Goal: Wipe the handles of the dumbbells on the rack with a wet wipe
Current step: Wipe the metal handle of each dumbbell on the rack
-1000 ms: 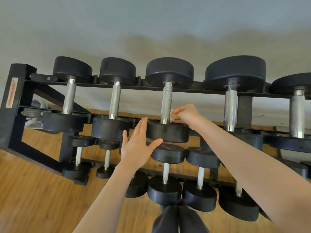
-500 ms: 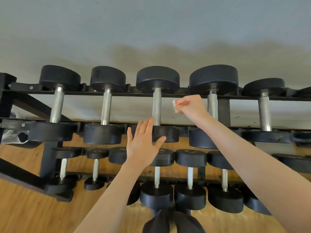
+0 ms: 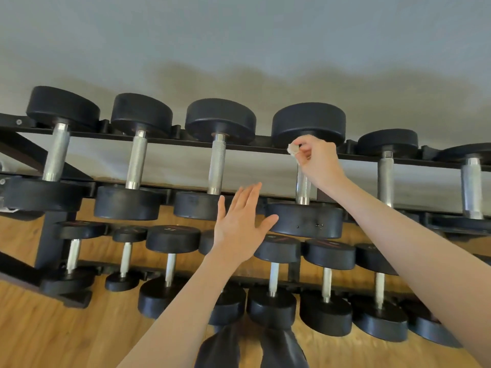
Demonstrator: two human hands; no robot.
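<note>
A black two-tier rack (image 3: 265,148) carries black dumbbells with silver knurled handles. My right hand (image 3: 317,163) pinches a small crumpled white wet wipe (image 3: 293,149) at the top of the fourth upper dumbbell's handle (image 3: 303,185), just under its far head. My left hand (image 3: 240,229) is held up with straight, spread fingers in front of the rack, between the third upper dumbbell's near head (image 3: 196,205) and the fourth's near head (image 3: 305,220); whether it touches either I cannot tell. The third handle (image 3: 217,163) stands bare to the left.
Smaller dumbbells (image 3: 273,277) fill the lower tier. A wooden floor (image 3: 39,328) lies below, and a grey wall (image 3: 239,49) stands behind the rack. My dark trouser legs (image 3: 252,349) show at the bottom edge. More upper dumbbells (image 3: 385,176) continue to the right.
My right hand left the third upper handle and moved right and up with the wipe to the top of the fourth handle. My left hand shifted right. The view panned right.
</note>
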